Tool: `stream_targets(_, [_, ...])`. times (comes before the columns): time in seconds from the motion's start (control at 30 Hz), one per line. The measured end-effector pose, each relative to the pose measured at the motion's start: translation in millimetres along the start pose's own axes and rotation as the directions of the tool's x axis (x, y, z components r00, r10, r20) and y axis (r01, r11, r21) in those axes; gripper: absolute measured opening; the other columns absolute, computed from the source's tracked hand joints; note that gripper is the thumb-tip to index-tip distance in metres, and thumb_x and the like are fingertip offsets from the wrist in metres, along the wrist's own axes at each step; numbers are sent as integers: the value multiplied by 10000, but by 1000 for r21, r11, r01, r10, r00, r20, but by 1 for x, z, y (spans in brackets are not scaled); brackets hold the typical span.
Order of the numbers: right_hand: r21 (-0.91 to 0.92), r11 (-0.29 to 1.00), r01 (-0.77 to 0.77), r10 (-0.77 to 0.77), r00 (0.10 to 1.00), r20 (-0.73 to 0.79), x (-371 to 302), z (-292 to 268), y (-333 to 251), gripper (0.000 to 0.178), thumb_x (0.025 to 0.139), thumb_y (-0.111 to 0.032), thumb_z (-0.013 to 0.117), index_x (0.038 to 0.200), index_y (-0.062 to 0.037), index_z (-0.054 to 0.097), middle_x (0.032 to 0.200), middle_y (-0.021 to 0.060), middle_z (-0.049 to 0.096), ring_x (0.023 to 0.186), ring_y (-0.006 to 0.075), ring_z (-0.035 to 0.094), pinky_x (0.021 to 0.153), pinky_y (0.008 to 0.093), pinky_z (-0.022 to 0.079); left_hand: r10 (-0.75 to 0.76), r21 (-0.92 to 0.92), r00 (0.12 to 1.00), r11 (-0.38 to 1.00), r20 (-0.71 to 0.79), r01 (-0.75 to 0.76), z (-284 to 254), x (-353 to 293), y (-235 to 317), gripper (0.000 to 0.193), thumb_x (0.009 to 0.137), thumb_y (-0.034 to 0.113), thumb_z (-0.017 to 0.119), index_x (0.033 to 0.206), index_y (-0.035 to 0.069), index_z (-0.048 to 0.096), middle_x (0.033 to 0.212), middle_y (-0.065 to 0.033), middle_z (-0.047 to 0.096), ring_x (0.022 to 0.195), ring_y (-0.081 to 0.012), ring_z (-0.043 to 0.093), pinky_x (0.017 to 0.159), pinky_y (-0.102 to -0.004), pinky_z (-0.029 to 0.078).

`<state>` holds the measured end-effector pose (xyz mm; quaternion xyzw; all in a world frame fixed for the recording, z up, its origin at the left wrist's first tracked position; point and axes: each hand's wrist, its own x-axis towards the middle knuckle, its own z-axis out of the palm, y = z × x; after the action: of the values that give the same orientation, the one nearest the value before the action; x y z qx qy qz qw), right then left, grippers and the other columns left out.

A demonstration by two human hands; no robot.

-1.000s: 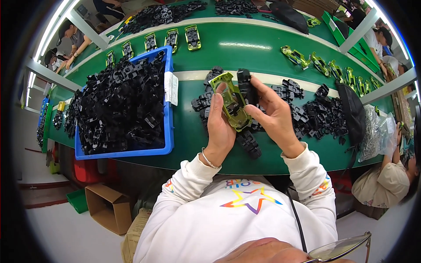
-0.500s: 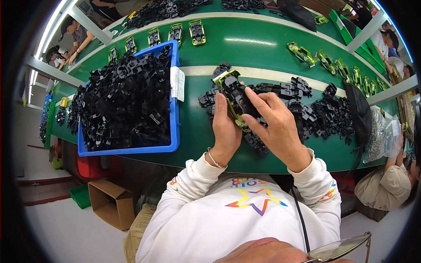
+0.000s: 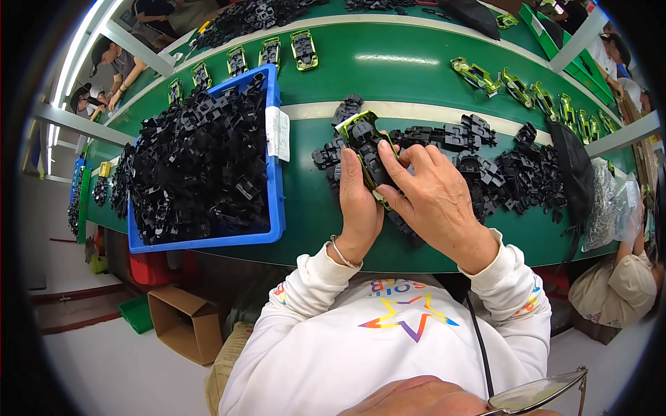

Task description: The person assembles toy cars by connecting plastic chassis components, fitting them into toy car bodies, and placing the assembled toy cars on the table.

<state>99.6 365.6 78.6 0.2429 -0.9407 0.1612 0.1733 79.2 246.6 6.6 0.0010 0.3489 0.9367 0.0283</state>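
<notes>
My left hand (image 3: 361, 211) cradles a lime-green toy car body (image 3: 378, 197), thumb along its near-left edge. Inside the shell lies a black plastic interior piece (image 3: 365, 142). My right hand (image 3: 444, 201) is closed on the other side, its index fingertip pressing on the black piece and its thumb at the lower end of the shell. The car body is tilted, its far end toward the upper left. Loose black parts (image 3: 479, 170) lie on the green table around and behind my hands. My right fingers cover part of the insert.
To the left stands a blue crate (image 3: 276, 208) heaped with black parts. Several green car bodies (image 3: 304, 50) line the green belt beyond; more (image 3: 517, 89) lie at the right. A black bag (image 3: 572, 170) and clear plastic bags (image 3: 610, 204) sit rightward. Co-workers are at both sides.
My right hand's index finger has slid slightly up and left over the black insert. The car body stays in my left hand. The whole view has shifted a little.
</notes>
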Motion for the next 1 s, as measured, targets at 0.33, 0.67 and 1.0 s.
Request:
stream_targets(0.33, [68,997,-24,27,999,-31,4,-12,-1,503,809,-238,734,1244,-23,605,891,89,528,843,240,537,713,344,485,16,78,999,997,29,-18,-3,2,4,579,1072,468,246,1328,-2,466,1259,-139,590,1113,-231,609,987,-374,488])
stream_targets(0.67, [-40,999,33,-33,999,-15,-4,-15,-6,549,787,-228,741,1263,2,590,911,90,535,859,233,535,730,334,477,118,201,990,971,71,-131,7,-3,7,392,1052,342,425,1279,26,467,1253,-155,592,1052,-196,614,937,-347,518])
stream_targets(1.0, [-72,996,-43,42,999,-17,-18,-12,0,559,747,-168,758,1281,-99,609,949,55,556,868,232,533,766,362,439,30,192,998,981,60,-41,7,-2,-4,335,1008,187,471,1302,32,434,1223,-136,593,1001,-184,609,928,-336,510])
